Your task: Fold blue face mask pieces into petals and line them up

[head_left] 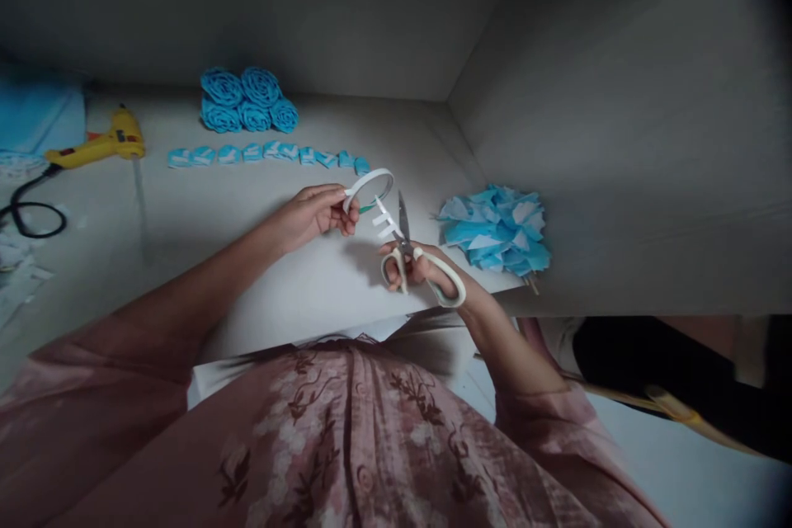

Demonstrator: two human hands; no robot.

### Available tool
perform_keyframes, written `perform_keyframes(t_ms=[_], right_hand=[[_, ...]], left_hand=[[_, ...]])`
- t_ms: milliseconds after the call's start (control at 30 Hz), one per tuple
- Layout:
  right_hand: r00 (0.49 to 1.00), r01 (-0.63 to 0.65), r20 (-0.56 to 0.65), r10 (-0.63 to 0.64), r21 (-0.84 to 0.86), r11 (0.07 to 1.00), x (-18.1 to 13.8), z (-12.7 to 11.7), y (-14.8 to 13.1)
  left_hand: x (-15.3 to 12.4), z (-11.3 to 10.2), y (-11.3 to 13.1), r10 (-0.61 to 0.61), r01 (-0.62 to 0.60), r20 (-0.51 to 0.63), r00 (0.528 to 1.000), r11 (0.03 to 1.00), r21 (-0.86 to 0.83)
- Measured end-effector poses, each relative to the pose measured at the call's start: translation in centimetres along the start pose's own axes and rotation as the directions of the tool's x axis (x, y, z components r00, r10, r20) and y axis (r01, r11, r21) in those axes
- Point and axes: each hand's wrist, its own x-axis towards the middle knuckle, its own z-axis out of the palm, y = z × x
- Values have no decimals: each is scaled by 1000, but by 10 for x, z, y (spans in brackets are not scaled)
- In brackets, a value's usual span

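My left hand [322, 210] pinches the edge of a roll of white tape [382, 174], holding it up over the table. My right hand [417, 264] has its fingers in the pale handles of a pair of scissors [405, 223], whose blades are apart and point away from me. Several short white tape strips [384, 219] stick out beside the blades, close to the roll. A small green bit shows at the roll's lower edge; I cannot make out what it is. To the right of the scissors lies a ruffled bunch of blue and white paper petals [495, 229].
Several blue rolled paper roses [241, 99] sit at the back, with a row of small folded blue pieces [252, 153] before them. A yellow glue gun [102, 144] with a black cord lies at left, near blue sheets [40, 120] and white scraps [18, 276]. Grey walls enclose the table.
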Motion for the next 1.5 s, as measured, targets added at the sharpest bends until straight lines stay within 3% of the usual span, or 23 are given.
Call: perform_keyframes(t_ms=[300, 700, 967, 1233, 1500], right_hand=[[993, -76, 90, 75, 13, 997, 2, 14, -22], [989, -82, 120, 82, -3, 997, 10, 16, -20], [991, -55, 124, 53, 13, 998, 13, 19, -23], [993, -41, 109, 36, 45, 998, 16, 20, -22], [995, -54, 92, 51, 29, 998, 16, 21, -25]], left_hand=[[0, 2, -3, -26, 23, 50, 998, 998, 66], [-11, 16, 1, -28, -3, 164, 986, 983, 185], [-10, 15, -1, -16, -63, 249, 968, 950, 306], [-8, 4, -9, -49, 8, 144, 988, 962, 275], [-11, 7, -7, -3, -40, 165, 986, 966, 256]])
